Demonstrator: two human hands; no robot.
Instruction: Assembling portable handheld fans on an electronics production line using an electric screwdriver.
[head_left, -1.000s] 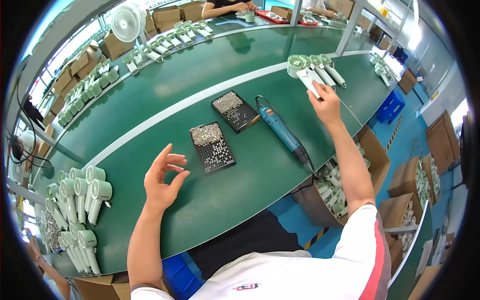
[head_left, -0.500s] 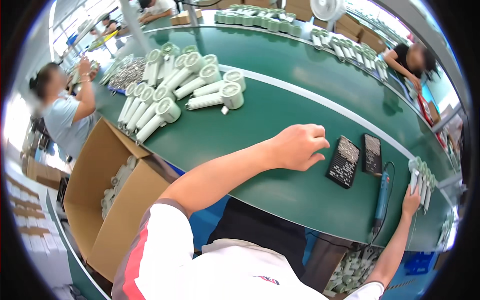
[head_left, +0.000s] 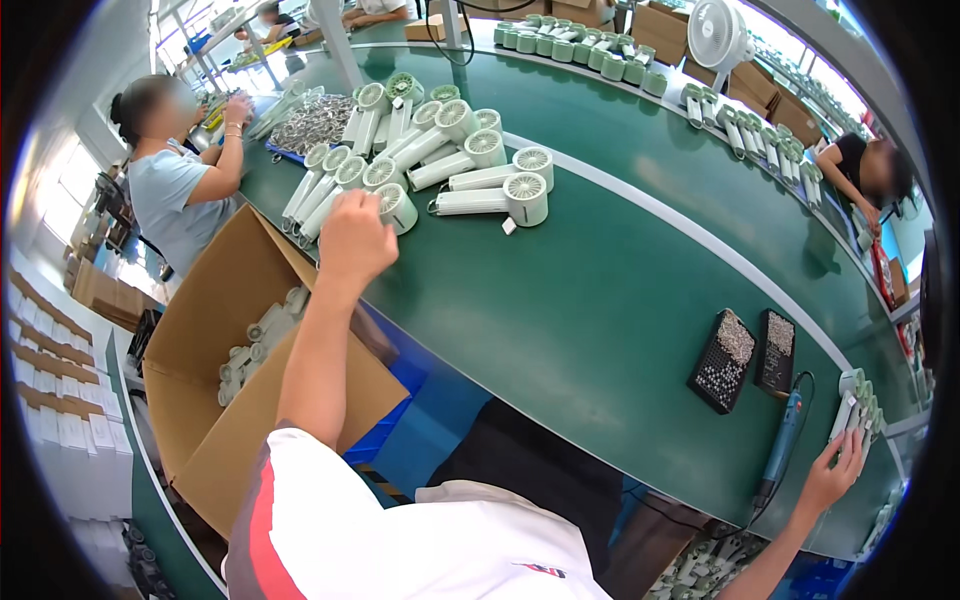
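My left hand (head_left: 355, 240) is closed over the handle of the nearest pale-green handheld fan (head_left: 398, 212), at the edge of a cluster on the green table. Its fingertips are partly hidden behind the back of the hand. Other handheld fans (head_left: 525, 198) lie beside it, round heads mostly towards the right. On the far right, my right hand (head_left: 832, 475) has its fingers stretched out and apart by a small row of handheld fans (head_left: 848, 412). Its fingertips overlap the handles; whether they touch is unclear.
Two black trays of small metal parts (head_left: 724, 360) and a blue electric screwdriver (head_left: 783, 440) lie left of my right hand. An open carton (head_left: 215, 400) holding pale parts stands below my left arm. Two co-workers sit at left (head_left: 180, 190) and far right (head_left: 860, 175).
My left hand has swung left from near the black trays to the fan cluster and closed on a fan. My right hand has let go of a fan handle and its fingers have spread. The view has shifted.
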